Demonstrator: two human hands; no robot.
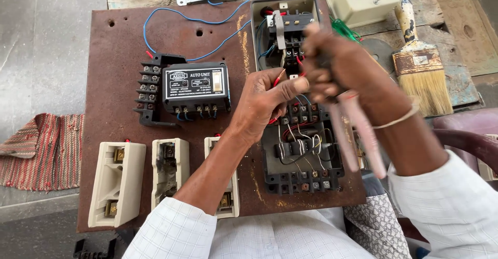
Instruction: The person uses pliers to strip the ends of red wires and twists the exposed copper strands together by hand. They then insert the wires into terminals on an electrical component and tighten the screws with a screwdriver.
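Rust-brown steel mounting plate (124, 108) carries everything, resting across the person's lap. Black open-frame contactor block (301, 150) sits at its right, under both hands; grey open switch box (282, 30) behind it, black rectangular control unit (194, 87) to the left, three cream porcelain fuse carriers (116, 181) in front. Worn paintbrush (420, 67) lies off-plate, right. Left hand (264, 103) pinches thin red insulated wire (278, 77) between thumb and forefinger, just above the contactor. Right hand (342, 67), blurred, is closed around pink-handled pliers (358, 134), handles pointing down. Wire looks light and springy, probably slippery; best held near the stripped end.
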